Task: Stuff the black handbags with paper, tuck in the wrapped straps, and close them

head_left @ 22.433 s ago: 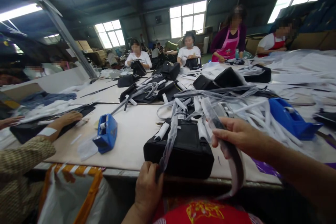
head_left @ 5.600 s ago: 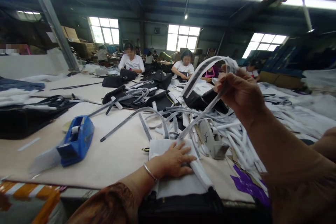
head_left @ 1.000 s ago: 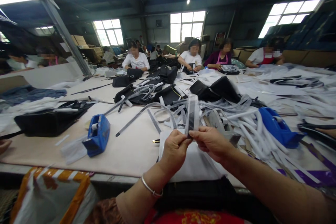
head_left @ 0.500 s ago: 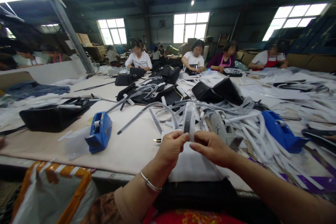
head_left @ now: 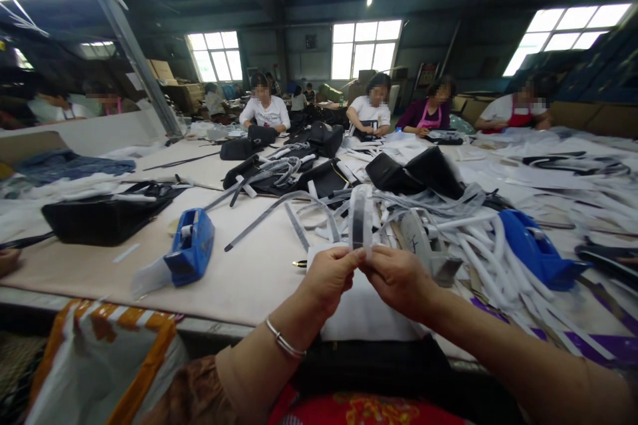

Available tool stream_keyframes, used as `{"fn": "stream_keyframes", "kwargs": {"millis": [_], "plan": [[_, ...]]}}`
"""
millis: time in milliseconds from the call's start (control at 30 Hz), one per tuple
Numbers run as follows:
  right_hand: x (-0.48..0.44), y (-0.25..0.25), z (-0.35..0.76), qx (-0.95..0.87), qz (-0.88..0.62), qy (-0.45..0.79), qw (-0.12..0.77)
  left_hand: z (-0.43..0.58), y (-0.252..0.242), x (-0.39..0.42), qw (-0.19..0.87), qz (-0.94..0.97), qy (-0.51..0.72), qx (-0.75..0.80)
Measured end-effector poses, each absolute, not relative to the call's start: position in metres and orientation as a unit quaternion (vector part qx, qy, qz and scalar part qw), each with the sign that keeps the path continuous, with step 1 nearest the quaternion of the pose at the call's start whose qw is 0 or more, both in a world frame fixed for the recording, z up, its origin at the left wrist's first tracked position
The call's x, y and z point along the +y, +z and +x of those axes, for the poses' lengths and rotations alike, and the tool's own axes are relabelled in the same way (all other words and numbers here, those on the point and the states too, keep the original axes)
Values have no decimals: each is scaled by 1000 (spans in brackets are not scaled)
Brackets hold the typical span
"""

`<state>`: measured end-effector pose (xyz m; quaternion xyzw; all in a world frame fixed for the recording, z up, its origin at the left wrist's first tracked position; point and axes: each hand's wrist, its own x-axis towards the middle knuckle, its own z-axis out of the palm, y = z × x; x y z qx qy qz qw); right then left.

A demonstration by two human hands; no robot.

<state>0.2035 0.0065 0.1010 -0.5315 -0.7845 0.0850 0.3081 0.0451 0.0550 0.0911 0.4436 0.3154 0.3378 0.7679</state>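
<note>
Nearby | strap (head_left: 357, 220) in fingers (head_left: 383, 267) | grey dispenser (head_left: 421, 244), white tubes (head_left: 491, 264) crowd right

The lower part of the wrapped strap (head_left: 357, 222) is hidden by the fingers of the left hand (head_left: 329, 279) and the right hand (head_left: 399, 279), so where it ends cannot be told. The white sheet (head_left: 371, 322) is partly covered by both hands, and the black item (head_left: 373, 362) below it is lost in shadow. The red apron (head_left: 369, 410) and the orange-edged sack (head_left: 107, 372) are cut off by the bottom edge. A co-worker's hand (head_left: 7, 260) is cropped at the left edge. Co-workers' faces are blurred, and the lettering on a white shirt (head_left: 265, 113) cannot be read.
</note>
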Motion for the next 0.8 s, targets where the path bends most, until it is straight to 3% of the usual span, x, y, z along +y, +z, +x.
{"fn": "stream_keyframes", "kwargs": {"millis": [67,133,233,333,433,500,600,667,800], "plan": [[5,99,204,-813,-514,2,273,52,89,53,778,400,363,320],[4,100,207,-811,-508,26,288,54,88,52,756,413,387,327],[6,105,216,-722,-518,281,362,50,89,51,655,525,421,343],[11,108,221,-505,-488,567,430,43,88,51,521,660,438,317],[16,108,219,-367,-469,650,472,38,86,51,453,726,430,290],[17,108,214,-367,-488,629,480,36,87,52,469,729,401,295],[15,107,209,-508,-537,502,448,35,92,54,581,668,344,313],[13,104,205,-628,-578,350,385,39,93,54,617,624,340,338],[7,100,198,-707,-674,68,203,53,87,52,564,623,387,378]]}}
